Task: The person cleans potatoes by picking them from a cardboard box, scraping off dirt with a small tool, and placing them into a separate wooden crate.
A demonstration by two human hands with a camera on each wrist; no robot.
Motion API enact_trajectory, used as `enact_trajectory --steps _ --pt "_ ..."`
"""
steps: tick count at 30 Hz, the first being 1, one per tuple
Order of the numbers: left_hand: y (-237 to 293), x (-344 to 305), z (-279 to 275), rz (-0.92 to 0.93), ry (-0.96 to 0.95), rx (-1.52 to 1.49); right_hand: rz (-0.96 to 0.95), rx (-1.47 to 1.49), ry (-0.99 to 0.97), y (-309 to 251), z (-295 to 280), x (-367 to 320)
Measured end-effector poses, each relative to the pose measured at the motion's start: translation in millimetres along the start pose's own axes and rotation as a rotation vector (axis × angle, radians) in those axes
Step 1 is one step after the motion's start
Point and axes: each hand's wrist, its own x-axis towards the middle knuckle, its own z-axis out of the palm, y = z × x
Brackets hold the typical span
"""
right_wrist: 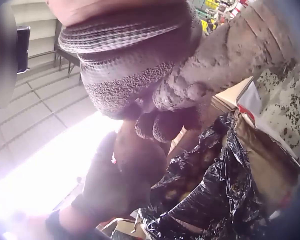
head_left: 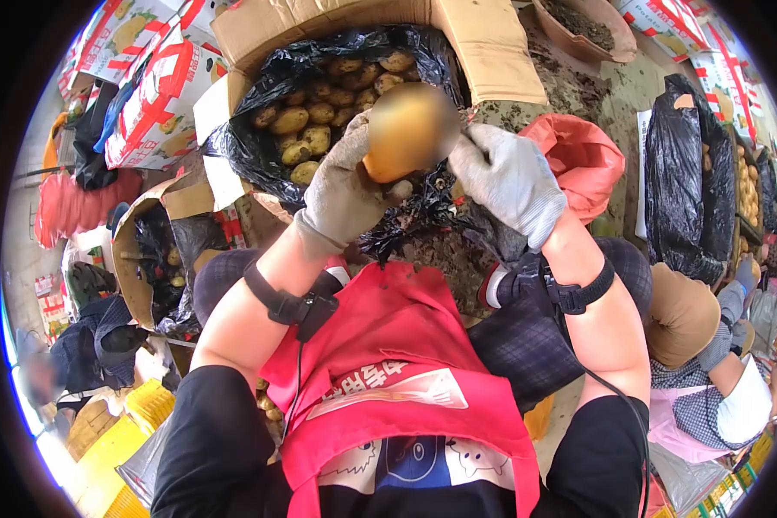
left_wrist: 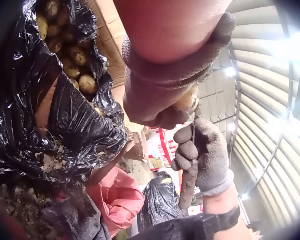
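Observation:
My gloved left hand (head_left: 345, 190) grips a large yellow-brown potato (head_left: 406, 134) over the front of an open carton. The potato is blurred in the head view; in the left wrist view only a small part (left_wrist: 187, 101) shows past the glove. Close at its other side is my gloved right hand (head_left: 509, 177), fingers curled. Between that hand and the potato, a thin dark strip (left_wrist: 195, 116) runs into the right fingers; I cannot tell what it is. Below both hands lie several potatoes (head_left: 319, 112) in a black plastic bag (head_left: 276, 69) lining the carton (head_left: 492, 52).
A red bag (head_left: 591, 164) stands open right of the carton. Behind it is a basin (head_left: 591, 30) of dark soil. Another bag-lined carton (head_left: 138, 268) sits at the left, near stacked potato boxes (head_left: 168, 99). At the right, a person in grey gloves sits by a black-covered box (head_left: 686, 181).

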Motion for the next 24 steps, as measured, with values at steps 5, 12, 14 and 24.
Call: enact_trajectory --steps 5,12,14,24 --pt "-0.4 2.7 4.1 -0.134 0.031 -0.297 -0.226 -0.07 -0.013 -11.6 5.5 -19.2" --pt "-1.1 0.6 3.1 -0.161 0.056 -0.3 -0.097 -0.183 0.085 -7.4 3.9 -16.7" --pt "-3.2 1.3 9.5 -0.198 0.169 -0.377 -0.256 -0.316 0.03 -11.7 13.3 -21.7" --pt "-1.4 2.0 -1.2 -0.203 0.012 -0.465 -0.225 -0.235 0.15 -7.8 11.9 -11.0"
